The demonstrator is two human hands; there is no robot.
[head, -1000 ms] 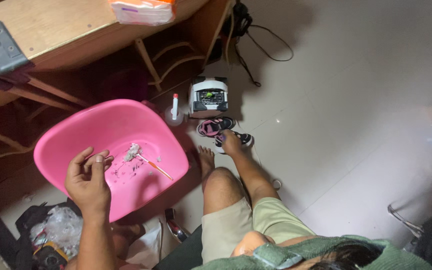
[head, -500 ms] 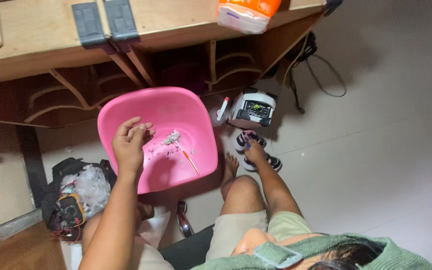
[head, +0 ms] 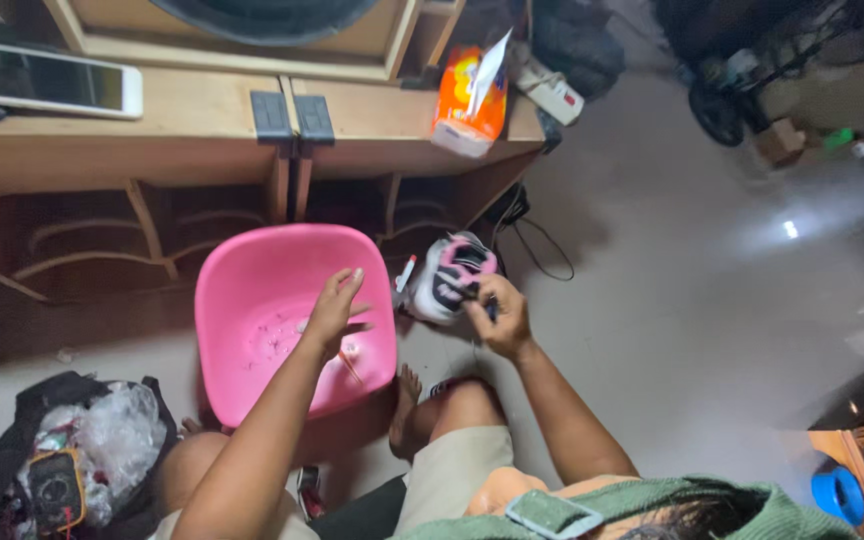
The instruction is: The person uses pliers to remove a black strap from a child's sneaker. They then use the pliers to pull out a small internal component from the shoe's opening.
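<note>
Pink basin: on floor under desk, left hand hovering inside, fingers spread, empty. Sneaker: beside basin, right hand gripping its edge, steadying it.

A white phone with a dark blank screen lies flat at the bench's left end. An orange tissue pack, white sheet sticking up, stands at the bench's right end.
</note>
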